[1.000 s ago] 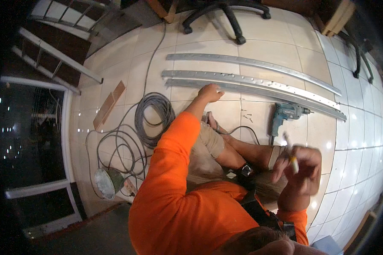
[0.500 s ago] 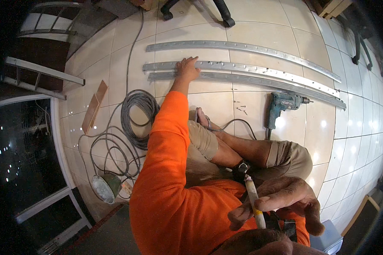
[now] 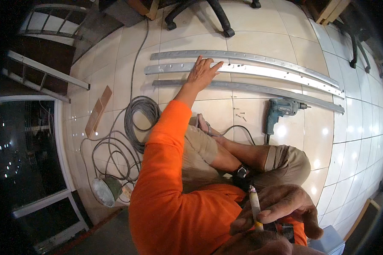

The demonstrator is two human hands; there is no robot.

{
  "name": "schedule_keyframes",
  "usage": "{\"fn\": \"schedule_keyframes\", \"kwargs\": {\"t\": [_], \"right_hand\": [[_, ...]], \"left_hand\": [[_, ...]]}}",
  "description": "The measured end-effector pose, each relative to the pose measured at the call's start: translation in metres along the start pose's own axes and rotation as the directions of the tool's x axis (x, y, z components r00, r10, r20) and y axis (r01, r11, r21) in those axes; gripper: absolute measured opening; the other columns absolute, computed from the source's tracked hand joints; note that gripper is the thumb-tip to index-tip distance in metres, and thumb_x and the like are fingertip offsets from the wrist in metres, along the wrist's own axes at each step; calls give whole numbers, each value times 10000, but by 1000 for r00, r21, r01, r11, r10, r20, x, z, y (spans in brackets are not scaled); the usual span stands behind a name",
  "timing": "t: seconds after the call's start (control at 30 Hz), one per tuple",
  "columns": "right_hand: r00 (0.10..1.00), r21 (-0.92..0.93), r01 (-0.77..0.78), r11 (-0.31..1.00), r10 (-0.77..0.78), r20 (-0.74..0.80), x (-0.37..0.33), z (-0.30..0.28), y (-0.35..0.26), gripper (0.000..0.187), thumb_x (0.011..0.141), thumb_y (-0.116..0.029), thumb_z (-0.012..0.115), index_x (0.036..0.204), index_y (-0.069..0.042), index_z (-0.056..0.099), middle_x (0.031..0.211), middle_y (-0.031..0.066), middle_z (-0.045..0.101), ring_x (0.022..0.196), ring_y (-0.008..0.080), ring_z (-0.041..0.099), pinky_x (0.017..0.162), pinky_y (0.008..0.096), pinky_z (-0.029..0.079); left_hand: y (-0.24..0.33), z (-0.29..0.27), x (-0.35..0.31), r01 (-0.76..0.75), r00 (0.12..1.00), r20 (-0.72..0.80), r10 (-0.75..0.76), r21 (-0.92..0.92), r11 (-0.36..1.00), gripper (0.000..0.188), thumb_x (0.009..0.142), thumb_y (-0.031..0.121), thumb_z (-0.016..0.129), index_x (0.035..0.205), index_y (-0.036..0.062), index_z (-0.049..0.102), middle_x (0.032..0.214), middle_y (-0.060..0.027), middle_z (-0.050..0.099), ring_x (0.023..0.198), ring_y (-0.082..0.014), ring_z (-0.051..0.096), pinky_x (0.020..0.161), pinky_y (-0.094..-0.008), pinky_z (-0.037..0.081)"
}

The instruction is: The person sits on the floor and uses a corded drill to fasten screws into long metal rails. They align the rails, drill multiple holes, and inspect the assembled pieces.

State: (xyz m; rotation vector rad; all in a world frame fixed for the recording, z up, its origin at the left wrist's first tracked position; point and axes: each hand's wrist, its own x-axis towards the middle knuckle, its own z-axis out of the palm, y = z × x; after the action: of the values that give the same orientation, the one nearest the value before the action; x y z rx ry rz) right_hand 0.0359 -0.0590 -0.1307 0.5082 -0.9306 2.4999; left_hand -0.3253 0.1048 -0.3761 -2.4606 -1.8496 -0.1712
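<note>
My left hand [image 3: 203, 75] reaches out across the floor, its fingers spread over the middle perforated metal strip [image 3: 259, 72] and their tips close to the far strip [image 3: 285, 65]. A third, near strip [image 3: 259, 90] lies apart on my side of the hand. Small dark pieces sit on the middle strip, too small to name. Close to the camera, my right hand [image 3: 281, 208] pinches a lit cigarette [image 3: 255, 206] between its fingers. A teal power drill [image 3: 281, 111] lies on its side beyond my knee, with a few loose screws [image 3: 241, 115] beside it.
A coiled grey cable [image 3: 142, 121] lies left of my legs, near a lamp-like round fixture [image 3: 106, 191]. Farther left are a brown board piece [image 3: 98, 112] and a ladder [image 3: 51, 70]. A black wheeled chair base [image 3: 219, 17] stands beyond the strips.
My left hand has slid right and slightly away along the strips. The middle strip now lies closer to the far one, with a wider gap to the near one. My right hand keeps the cigarette.
</note>
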Motion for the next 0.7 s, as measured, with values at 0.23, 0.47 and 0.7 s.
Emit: {"fn": "schedule_keyframes", "kwargs": {"t": [0.23,0.47,0.7], "right_hand": [[788,-721,-160,674,-353,-504,-24,-56,-4,735,964,-415,710,1486,42,467,1145,213,694,954,271,692,830,395,555],[-124,-232,175,957,-213,-969,-138,-198,-6,727,1028,-529,541,1546,-56,351,1391,190,551,1178,336,597,951,479,480],[-409,-524,455,721,-353,-841,-178,-186,-60,972,1016,-645,398,1641,-83,-89,1690,288,-25,1561,482,33,1243,592,136]], "left_hand": [[70,-103,-5,-189,957,-213,196,51,981,546,906,204,702,1441,245,598,1198,-123,611,1116,-312,592,955,-438,462],[78,-149,-67,-194,949,-240,204,65,979,602,840,218,779,1418,188,612,1205,-145,628,1097,-331,613,941,-477,458],[50,-186,-167,-55,994,-93,62,81,995,546,846,157,777,1372,123,635,1223,-170,599,1088,-376,590,950,-503,444]]}}
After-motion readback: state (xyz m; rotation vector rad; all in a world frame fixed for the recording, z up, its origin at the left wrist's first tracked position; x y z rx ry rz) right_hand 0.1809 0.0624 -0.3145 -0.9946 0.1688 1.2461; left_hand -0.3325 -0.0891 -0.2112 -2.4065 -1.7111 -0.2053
